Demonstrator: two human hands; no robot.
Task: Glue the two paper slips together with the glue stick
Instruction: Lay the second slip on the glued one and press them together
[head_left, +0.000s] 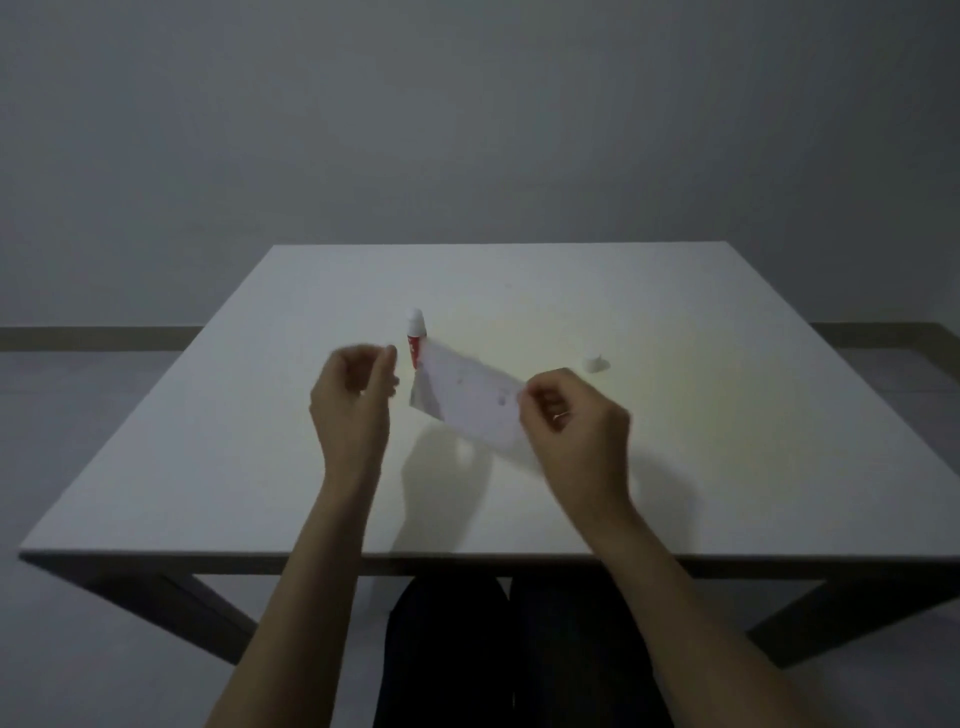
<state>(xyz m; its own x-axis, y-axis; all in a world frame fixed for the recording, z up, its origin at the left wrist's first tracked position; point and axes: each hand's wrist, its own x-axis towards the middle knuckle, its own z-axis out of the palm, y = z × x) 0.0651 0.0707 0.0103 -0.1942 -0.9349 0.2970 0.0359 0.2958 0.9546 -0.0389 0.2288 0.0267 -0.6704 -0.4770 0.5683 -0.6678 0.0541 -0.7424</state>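
A white paper slip with faint print hangs above the table, tilted down to the right. My right hand pinches its right end. My left hand hovers just left of the slip with curled fingers, blurred, and seems to hold nothing. I cannot tell whether one slip or two lie together. The glue stick, white with a red label and no cap, stands upright on the table behind the slip's left end. Its white cap lies on the table to the right.
The white table stretches wide on both sides, its front edge near my body. My dark-trousered legs show below the table's front edge. A grey wall and floor lie beyond.
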